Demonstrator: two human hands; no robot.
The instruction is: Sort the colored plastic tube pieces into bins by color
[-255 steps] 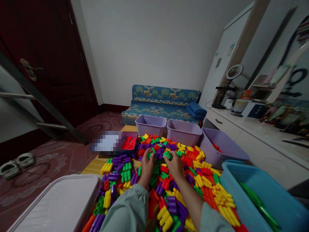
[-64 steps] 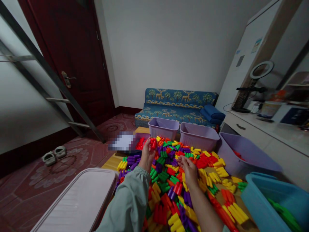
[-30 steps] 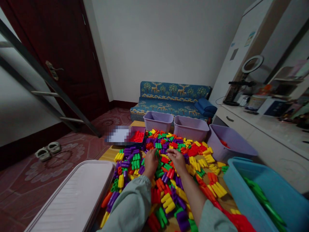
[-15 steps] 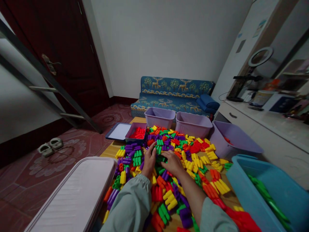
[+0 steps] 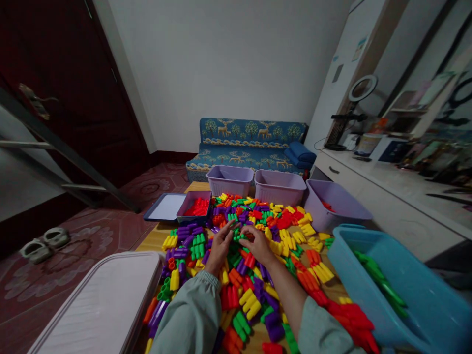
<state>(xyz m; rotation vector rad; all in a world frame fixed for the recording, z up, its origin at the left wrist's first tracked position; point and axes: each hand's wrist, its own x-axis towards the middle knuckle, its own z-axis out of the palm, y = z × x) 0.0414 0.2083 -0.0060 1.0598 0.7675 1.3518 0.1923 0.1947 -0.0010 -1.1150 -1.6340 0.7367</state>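
Observation:
My left hand (image 5: 220,245) and my right hand (image 5: 258,246) are close together over the middle of a spread pile of bullet-shaped plastic building blocks. Green building blocks (image 5: 237,234) show between my curled fingertips, gripped from both sides. The fingers partly hide them, so their exact number is unclear. Around my hands lie loose blocks in several colours: a yellow block (image 5: 250,302) and a red block (image 5: 229,297) nearer me, a green block (image 5: 198,246) to the left.
Lilac bins (image 5: 230,184) line the table's far side. A teal bin (image 5: 383,246) holding green pieces stands right. A small box (image 5: 181,211) with red pieces sits far left beside a blue-rimmed lid (image 5: 165,206). A pale lid (image 5: 96,300) lies front left.
My view has turned slightly right, so everything sits further left in the picture. Both hands stay together over the pile, and the green blocks between the fingers are now more visible.

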